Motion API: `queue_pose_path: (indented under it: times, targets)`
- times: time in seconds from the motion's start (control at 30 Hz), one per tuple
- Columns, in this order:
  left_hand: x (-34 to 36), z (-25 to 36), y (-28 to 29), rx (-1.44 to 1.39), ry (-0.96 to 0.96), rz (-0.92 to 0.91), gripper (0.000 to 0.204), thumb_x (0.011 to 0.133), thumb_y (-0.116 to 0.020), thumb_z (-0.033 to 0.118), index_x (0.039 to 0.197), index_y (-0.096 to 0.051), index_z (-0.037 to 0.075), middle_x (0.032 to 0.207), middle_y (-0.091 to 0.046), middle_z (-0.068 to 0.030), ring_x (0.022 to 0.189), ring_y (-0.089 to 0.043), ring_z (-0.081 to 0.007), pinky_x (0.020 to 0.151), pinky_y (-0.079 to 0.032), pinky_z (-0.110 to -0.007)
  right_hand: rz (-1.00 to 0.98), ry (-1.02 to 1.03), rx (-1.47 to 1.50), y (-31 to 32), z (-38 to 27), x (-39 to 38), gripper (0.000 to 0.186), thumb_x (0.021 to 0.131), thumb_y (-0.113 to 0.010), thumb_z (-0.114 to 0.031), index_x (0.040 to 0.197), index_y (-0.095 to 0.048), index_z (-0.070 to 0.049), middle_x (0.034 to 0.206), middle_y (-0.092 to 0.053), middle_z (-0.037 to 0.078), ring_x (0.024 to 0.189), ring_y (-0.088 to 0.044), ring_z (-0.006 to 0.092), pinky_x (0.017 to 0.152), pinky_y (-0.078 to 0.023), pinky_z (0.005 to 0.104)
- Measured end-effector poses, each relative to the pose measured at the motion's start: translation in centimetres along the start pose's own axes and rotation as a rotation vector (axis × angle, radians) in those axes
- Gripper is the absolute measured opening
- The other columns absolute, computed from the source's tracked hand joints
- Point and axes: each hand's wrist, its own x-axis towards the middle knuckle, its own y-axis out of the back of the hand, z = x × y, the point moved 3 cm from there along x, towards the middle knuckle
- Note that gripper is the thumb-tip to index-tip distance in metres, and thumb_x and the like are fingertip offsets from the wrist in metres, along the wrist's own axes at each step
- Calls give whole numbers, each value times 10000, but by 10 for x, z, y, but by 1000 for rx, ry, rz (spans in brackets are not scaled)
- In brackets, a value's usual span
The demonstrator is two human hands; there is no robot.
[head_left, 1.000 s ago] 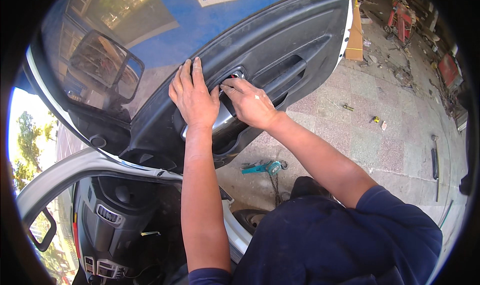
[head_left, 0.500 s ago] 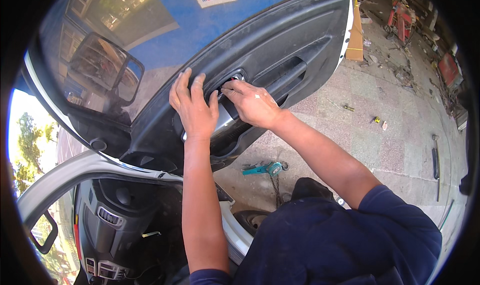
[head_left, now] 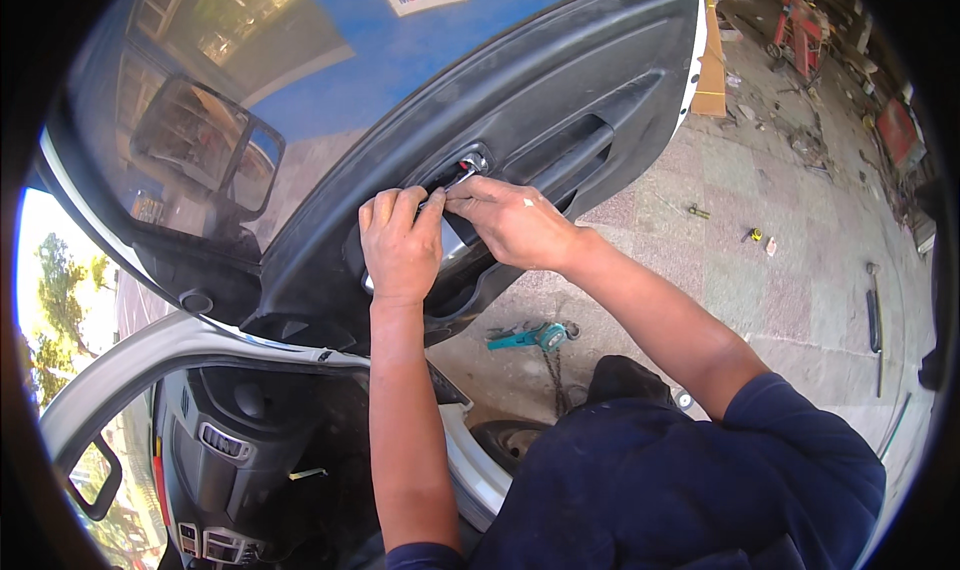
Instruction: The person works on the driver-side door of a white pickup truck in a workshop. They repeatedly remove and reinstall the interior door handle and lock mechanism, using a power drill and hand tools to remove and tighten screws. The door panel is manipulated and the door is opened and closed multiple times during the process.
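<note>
A black inner door panel [head_left: 540, 100] on an open vehicle door lies before me. In its recess sits a chrome inside door handle [head_left: 474, 162] with a small red spot beside it. My right hand [head_left: 520, 222] pinches at the near end of this handle, its fingertips partly hidden. Against it, tip to tip, is my left hand [head_left: 402, 250], its fingers curled over the recess's edge; whatever lies under them is hidden. Below both hands runs a silver trim strip [head_left: 455, 242] on the armrest.
Above the panel is the door window [head_left: 330, 90] with a side mirror [head_left: 195, 140] behind it. On the floor lie a teal tool [head_left: 535, 337] with a chain, a yellow-black item [head_left: 754, 235] and a hammer-like long tool [head_left: 874, 315]. The dashboard [head_left: 215, 460] is at lower left.
My left hand has come down and its outstretched fingers have curled in. My right hand has shifted slightly down and right, uncovering more of the chrome handle.
</note>
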Motion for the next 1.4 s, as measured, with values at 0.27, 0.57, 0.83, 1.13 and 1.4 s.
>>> queue_pose_path:
  times: [0.27, 0.57, 0.83, 1.13, 1.4]
  targets:
    - [-12, 3, -22, -45, 142, -2, 114, 935, -828, 81, 1048, -814, 90, 1081, -745, -46, 1040, -679, -296, 916, -524, -466, 122, -46, 90, -15, 16, -12, 373, 942, -695, 86, 1293, -783, -4, 1320, -752, 163, 1198, -749, 389, 1020, -628, 443]
    - [-90, 32, -22, -134, 480, 158, 156, 944, -824, 49, 1096, -789, 54, 1101, -735, -133, 1041, -673, -372, 953, -538, -515, 317, -200, 67, 2, 36, -67, 267, 989, -720, 38, 1233, -800, -32, 1239, -759, 162, 1132, -751, 352, 973, -617, 414]
    - [-241, 80, 22, -132, 762, -59, 110, 993, -780, 34, 1101, -766, 45, 1099, -737, -150, 1024, -684, -385, 908, -547, -503, 140, -404, 30, 15, 55, -157, 192, 987, -731, 10, 1165, -796, -18, 1147, -757, 161, 984, -762, 343, 850, -624, 405]
    - [-419, 209, 162, 55, 1271, -360, 70, 1005, -722, 22, 1064, -759, 17, 1074, -744, -174, 1016, -686, -420, 899, -564, -525, -747, -769, -86, -6, 112, -393, 230, 1018, -672, -190, 1124, -833, -63, 1091, -789, 209, 1042, -768, 431, 961, -614, 537]
    - [-422, 246, 308, 483, 1142, -810, 230, 1042, -729, 124, 1245, -748, 17, 1351, -732, -162, 1230, -669, -408, 1046, -542, -546, -1323, -838, -90, -60, 156, -492, 289, 976, -650, -214, 1160, -847, -108, 1136, -821, 220, 1140, -764, 433, 1030, -596, 536]
